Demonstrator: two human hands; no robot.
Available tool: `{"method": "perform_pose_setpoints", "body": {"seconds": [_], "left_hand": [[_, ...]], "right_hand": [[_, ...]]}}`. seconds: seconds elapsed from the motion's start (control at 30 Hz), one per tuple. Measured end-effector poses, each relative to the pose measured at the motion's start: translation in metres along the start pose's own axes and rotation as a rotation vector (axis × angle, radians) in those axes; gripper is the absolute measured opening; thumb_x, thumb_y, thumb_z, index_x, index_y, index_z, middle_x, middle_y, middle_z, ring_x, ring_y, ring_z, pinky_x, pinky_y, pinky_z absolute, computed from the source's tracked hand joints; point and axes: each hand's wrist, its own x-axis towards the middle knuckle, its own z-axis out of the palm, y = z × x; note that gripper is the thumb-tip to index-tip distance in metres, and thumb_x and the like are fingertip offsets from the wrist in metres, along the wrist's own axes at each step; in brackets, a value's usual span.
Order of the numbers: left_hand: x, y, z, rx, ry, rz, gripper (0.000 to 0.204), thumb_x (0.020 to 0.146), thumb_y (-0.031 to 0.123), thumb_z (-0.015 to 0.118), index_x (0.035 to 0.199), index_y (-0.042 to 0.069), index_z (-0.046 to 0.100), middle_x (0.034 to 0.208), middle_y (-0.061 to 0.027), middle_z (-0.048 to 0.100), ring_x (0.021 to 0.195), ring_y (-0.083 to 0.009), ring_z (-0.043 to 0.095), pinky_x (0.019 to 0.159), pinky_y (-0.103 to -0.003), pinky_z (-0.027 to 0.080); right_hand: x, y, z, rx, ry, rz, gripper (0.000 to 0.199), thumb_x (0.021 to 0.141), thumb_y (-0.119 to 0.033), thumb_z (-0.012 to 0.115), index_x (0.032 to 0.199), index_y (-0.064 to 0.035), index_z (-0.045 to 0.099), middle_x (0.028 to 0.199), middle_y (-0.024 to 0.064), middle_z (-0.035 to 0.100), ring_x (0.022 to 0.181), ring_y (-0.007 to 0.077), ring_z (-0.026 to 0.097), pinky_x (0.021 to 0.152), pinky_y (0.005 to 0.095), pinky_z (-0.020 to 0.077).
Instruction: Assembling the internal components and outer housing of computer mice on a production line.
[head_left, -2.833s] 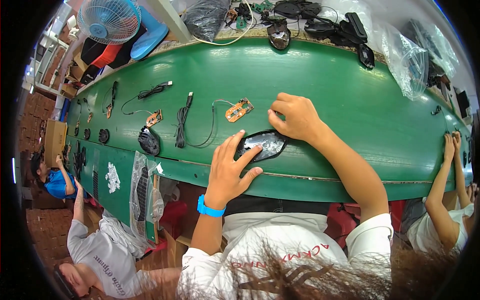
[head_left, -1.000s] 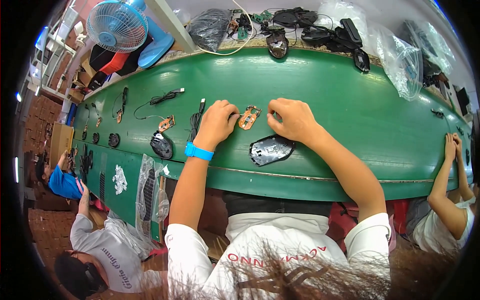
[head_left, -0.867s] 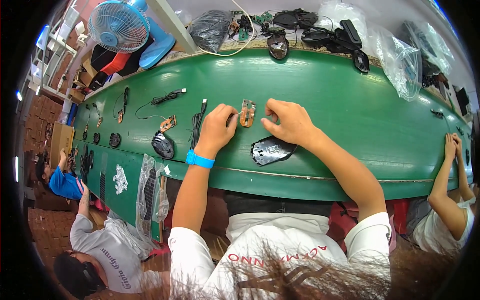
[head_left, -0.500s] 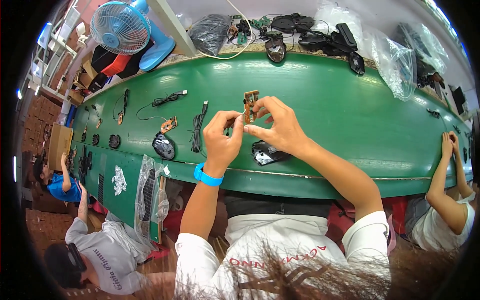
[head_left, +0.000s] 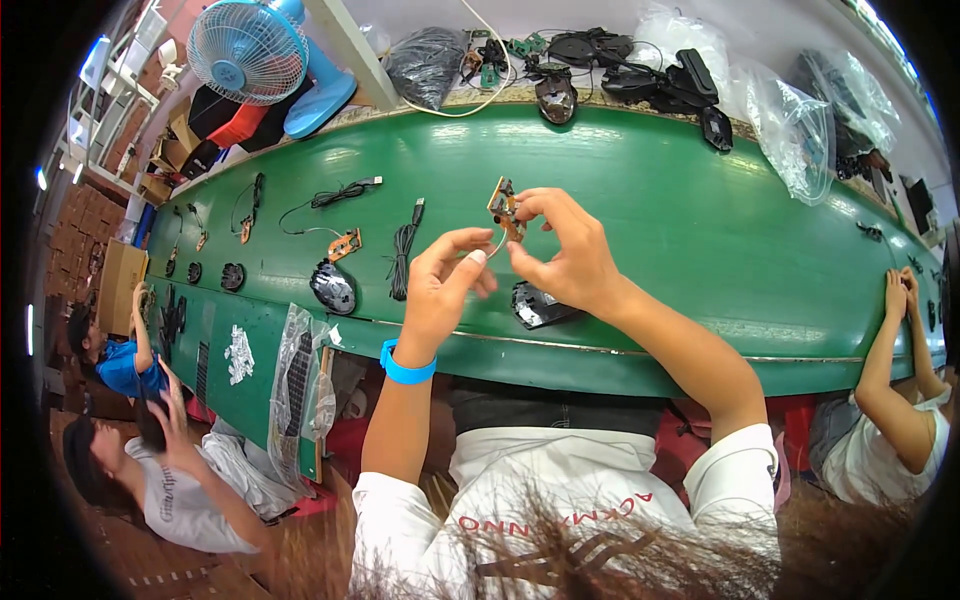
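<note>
My right hand (head_left: 570, 245) pinches a small orange-brown circuit board (head_left: 504, 203), raised above the green work surface and tilted more on edge. From the board's lower end a thin grey cable (head_left: 497, 244) bends toward my left hand (head_left: 445, 285), which has it between thumb and index finger; the other fingers are loosely curled. A blue band (head_left: 406, 364) circles my left wrist. Below my right hand lies a black mouse shell (head_left: 538, 306), partly covered by the hand. Left of my left hand rests a bundled black USB cable (head_left: 402, 255).
Farther left lie another mouse shell (head_left: 333, 287) and a board with its cable (head_left: 345, 244). A blue fan (head_left: 247, 60) and several black mice (head_left: 556, 98) stand along the back ledge. Co-workers sit left and right, one in a grey shirt (head_left: 190, 505). A plastic bag (head_left: 790, 130) hangs over the ledge.
The board has turned in my right hand, its face now angled differently. My left hand has drawn slightly down and left from it, exposing the cable. A co-worker at left has raised a hand.
</note>
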Motion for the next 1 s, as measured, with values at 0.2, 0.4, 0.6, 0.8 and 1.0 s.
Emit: {"method": "perform_pose_setpoints", "body": {"seconds": [0.2,0.4,0.6,0.8,1.0], "left_hand": [[-0.004,-0.015,-0.023,0.174,-0.048,-0.147,0.019,0.100,0.012,0.063,0.107,-0.004,0.071,0.087,-0.0064,0.072,0.070,-0.0093,0.062,0.063,-0.025,0.050],[-0.019,-0.021,-0.017,0.277,-0.094,-0.160,0.015,0.096,0.009,0.070,0.103,-0.004,0.073,0.085,-0.0049,0.073,0.072,-0.0069,0.062,0.062,-0.023,0.049],[-0.024,-0.029,-0.012,0.356,-0.123,-0.134,0.012,0.093,0.006,0.072,0.099,-0.005,0.072,0.085,-0.0048,0.073,0.072,-0.0066,0.064,0.064,-0.023,0.051],[-0.027,-0.031,0.003,0.639,-0.128,0.068,0.010,0.088,0.004,0.073,0.096,-0.001,0.073,0.079,-0.0079,0.071,0.063,-0.0110,0.062,0.058,-0.028,0.049],[-0.032,-0.039,0.008,0.679,-0.138,0.087,0.010,0.086,0.002,0.072,0.095,0.000,0.072,0.080,-0.0103,0.069,0.060,-0.0170,0.060,0.057,-0.032,0.048]], "right_hand": [[-0.005,0.010,-0.013,-0.246,0.016,-0.205,0.036,0.070,-0.001,0.076,0.102,-0.0043,0.061,0.110,0.0117,0.069,0.095,0.0301,0.067,0.079,0.0388,0.0566],[-0.026,-0.003,-0.037,-0.417,-0.043,-0.240,0.036,0.067,0.000,0.074,0.101,-0.0041,0.061,0.108,0.0102,0.068,0.093,0.0299,0.066,0.079,0.0393,0.0564],[-0.046,-0.010,-0.056,-0.514,-0.059,-0.217,0.038,0.065,0.003,0.076,0.099,-0.0037,0.062,0.108,0.0128,0.068,0.090,0.0325,0.067,0.074,0.0406,0.0565],[-0.067,-0.011,-0.060,-0.543,-0.052,-0.152,0.037,0.064,0.001,0.077,0.098,-0.0033,0.063,0.106,0.0131,0.068,0.088,0.0322,0.067,0.072,0.0403,0.0562],[-0.074,-0.010,-0.062,-0.515,-0.072,-0.118,0.036,0.064,0.000,0.078,0.097,-0.0031,0.064,0.104,0.0131,0.068,0.085,0.0315,0.066,0.070,0.0394,0.0558]]}}
